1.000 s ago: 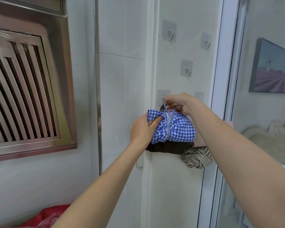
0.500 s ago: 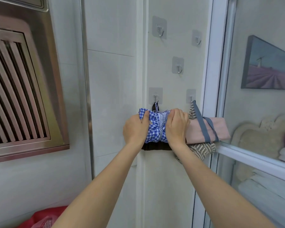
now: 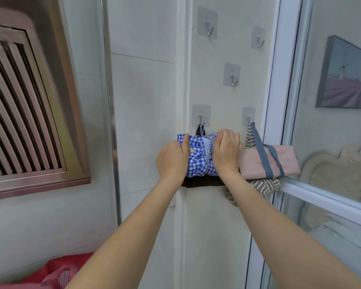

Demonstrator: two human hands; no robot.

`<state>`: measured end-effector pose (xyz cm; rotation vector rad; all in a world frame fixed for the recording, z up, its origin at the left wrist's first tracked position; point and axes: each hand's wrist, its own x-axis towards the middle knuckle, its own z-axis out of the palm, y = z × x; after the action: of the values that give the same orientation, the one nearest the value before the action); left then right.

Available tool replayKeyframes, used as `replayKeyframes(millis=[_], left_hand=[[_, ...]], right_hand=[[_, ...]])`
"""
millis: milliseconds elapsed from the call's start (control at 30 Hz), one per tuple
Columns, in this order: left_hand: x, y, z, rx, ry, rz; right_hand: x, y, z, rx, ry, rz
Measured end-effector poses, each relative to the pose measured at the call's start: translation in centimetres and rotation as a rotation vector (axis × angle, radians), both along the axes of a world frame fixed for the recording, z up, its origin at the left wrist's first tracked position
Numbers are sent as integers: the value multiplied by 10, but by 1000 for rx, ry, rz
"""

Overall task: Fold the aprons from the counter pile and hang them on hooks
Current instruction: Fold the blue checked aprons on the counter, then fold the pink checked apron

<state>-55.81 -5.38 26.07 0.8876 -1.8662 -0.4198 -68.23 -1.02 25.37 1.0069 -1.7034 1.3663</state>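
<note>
A folded blue-and-white checked apron point(image 3: 199, 157) hangs by its strap from the lower left wall hook point(image 3: 201, 118). My left hand point(image 3: 172, 159) grips its left end and my right hand point(image 3: 225, 152) grips its right end, both pressing it toward the wall. A dark brown apron point(image 3: 202, 182) shows below it on the same hook. On the lower right hook point(image 3: 248, 117) hang a folded pink apron point(image 3: 268, 163) with grey-blue straps and a striped beige apron point(image 3: 263, 185).
Three bare hooks sit higher on the wall: top left hook point(image 3: 207, 28), top right hook point(image 3: 258, 41), middle hook point(image 3: 232, 79). A metal range hood point(image 3: 29, 113) fills the left. Red cloth point(image 3: 56, 274) lies at the bottom left. A glass door frame point(image 3: 279, 101) stands right.
My right hand came down from the hook and took hold of the checked apron's right end. The view has shifted right, and the pink and striped aprons have come out from behind my arm.
</note>
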Motion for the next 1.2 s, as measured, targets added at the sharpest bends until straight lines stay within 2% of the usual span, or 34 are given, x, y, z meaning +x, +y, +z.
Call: replayKeyframes(millis=[200, 367, 467, 600, 733, 833, 900, 1100, 1200], left_hand=[[20, 16, 9, 57, -100, -168], [37, 21, 13, 62, -80, -153], [50, 23, 14, 43, -41, -99], [76, 24, 9, 28, 0, -72], [116, 20, -13, 35, 7, -108], [176, 4, -56, 47, -124, -136], [227, -14, -92, 92, -262, -103], [401, -44, -208, 373, -599, 17], [474, -48, -258, 519, -731, 14]], right_hand=[[6, 28, -6, 21, -57, 77], [14, 42, -5, 92, -78, 55], [19, 50, -4, 45, -96, 17], [60, 61, 6, -99, 50, 56], [137, 52, 4, -14, 294, 234], [208, 24, -36, 185, 386, 379], [253, 3, -74, 399, 380, 442], [359, -41, -208, 1324, 193, 627], [404, -46, -256, 1603, -2, 669]])
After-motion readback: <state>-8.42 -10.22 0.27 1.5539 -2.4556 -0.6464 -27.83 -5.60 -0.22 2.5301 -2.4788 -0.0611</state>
